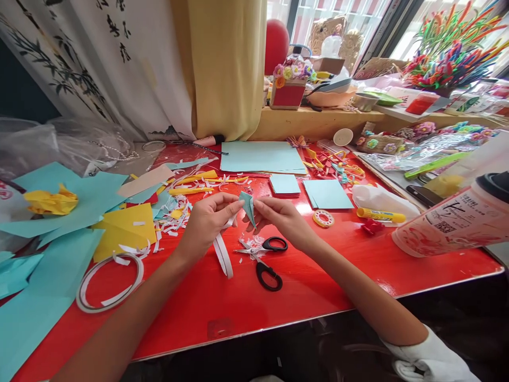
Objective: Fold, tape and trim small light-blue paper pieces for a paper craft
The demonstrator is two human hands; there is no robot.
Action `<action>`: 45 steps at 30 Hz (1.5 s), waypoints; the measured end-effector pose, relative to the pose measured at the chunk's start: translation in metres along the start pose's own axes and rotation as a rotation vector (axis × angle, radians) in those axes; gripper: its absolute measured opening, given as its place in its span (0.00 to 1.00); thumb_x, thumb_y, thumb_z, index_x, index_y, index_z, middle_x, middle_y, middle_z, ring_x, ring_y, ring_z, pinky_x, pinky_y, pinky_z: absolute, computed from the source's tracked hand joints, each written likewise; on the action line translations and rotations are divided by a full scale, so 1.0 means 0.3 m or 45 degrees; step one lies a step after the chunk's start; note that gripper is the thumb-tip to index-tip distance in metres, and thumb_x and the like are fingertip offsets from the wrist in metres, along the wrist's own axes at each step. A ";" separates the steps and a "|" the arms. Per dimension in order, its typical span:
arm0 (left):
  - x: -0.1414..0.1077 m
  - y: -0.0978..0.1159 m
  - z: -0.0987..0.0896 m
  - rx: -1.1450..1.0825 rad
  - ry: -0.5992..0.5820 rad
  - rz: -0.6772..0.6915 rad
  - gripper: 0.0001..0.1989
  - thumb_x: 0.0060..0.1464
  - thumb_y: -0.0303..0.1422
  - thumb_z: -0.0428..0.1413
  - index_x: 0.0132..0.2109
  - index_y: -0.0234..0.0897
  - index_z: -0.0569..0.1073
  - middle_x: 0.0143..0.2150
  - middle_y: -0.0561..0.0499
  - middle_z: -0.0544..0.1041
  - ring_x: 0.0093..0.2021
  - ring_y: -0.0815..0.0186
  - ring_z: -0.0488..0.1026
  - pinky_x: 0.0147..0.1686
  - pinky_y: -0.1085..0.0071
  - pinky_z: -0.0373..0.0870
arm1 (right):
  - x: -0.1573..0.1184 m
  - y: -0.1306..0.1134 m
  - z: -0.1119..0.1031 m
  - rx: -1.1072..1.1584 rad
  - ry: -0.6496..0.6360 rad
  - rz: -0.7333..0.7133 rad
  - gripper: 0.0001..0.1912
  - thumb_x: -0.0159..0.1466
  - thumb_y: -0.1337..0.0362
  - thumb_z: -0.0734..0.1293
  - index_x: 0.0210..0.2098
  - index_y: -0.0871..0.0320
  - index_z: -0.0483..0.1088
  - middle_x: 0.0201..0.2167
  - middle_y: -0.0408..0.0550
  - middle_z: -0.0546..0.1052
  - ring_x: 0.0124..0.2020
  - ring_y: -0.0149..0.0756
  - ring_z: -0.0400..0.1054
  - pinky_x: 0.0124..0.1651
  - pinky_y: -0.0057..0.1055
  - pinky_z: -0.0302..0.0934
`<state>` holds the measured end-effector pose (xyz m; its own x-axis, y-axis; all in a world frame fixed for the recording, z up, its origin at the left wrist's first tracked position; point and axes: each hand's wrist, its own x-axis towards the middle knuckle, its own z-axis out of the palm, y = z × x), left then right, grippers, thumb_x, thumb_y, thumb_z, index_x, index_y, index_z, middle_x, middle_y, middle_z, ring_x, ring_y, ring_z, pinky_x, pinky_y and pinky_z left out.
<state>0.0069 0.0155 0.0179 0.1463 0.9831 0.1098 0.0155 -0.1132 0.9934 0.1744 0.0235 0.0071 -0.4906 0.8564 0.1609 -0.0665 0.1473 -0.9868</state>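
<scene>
Between both hands, just above the red table, is a small folded piece of light-blue paper [248,208]. My left hand [207,222] pinches its left side between thumb and fingers. A white strip of tape [222,255] hangs down by the same hand; whether those fingers grip it too is hidden. My right hand [284,218] pinches the paper's right edge, its lower fingers curled behind. Below the hands lie black-handled scissors [256,250] with their blades apart, beside small white paper scraps [251,241].
A roll of white tape [81,292] and a yellow sheet [123,228] lie left among blue sheets [59,286]. Stacked blue squares [284,185] and a larger stack [326,194] sit beyond my hands. A yellow glue stick [380,215] and a tall cup [449,223] stand at right.
</scene>
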 end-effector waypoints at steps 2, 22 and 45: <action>-0.002 0.003 0.002 0.041 -0.012 0.012 0.12 0.47 0.40 0.56 0.32 0.35 0.72 0.19 0.55 0.66 0.17 0.75 0.56 0.17 0.76 0.51 | 0.001 0.002 -0.004 0.099 0.004 0.022 0.14 0.62 0.57 0.60 0.40 0.59 0.68 0.32 0.46 0.74 0.29 0.29 0.70 0.37 0.31 0.67; -0.012 -0.006 0.006 0.306 -0.027 0.092 0.12 0.50 0.41 0.53 0.33 0.36 0.70 0.22 0.55 0.64 0.22 0.73 0.60 0.22 0.75 0.57 | -0.001 0.006 -0.002 0.107 0.036 0.139 0.13 0.58 0.57 0.64 0.31 0.63 0.70 0.25 0.46 0.74 0.26 0.28 0.71 0.33 0.27 0.67; 0.001 -0.009 -0.006 0.295 -0.013 0.007 0.12 0.46 0.41 0.56 0.35 0.38 0.73 0.18 0.57 0.61 0.18 0.73 0.56 0.19 0.75 0.52 | -0.003 -0.002 0.009 -0.132 0.078 0.139 0.13 0.56 0.57 0.65 0.28 0.62 0.70 0.22 0.44 0.73 0.24 0.27 0.69 0.30 0.26 0.66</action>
<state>0.0051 0.0164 0.0152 0.1566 0.9811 0.1140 0.2411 -0.1499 0.9588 0.1724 0.0214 0.0076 -0.4359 0.8983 0.0562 0.0761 0.0990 -0.9922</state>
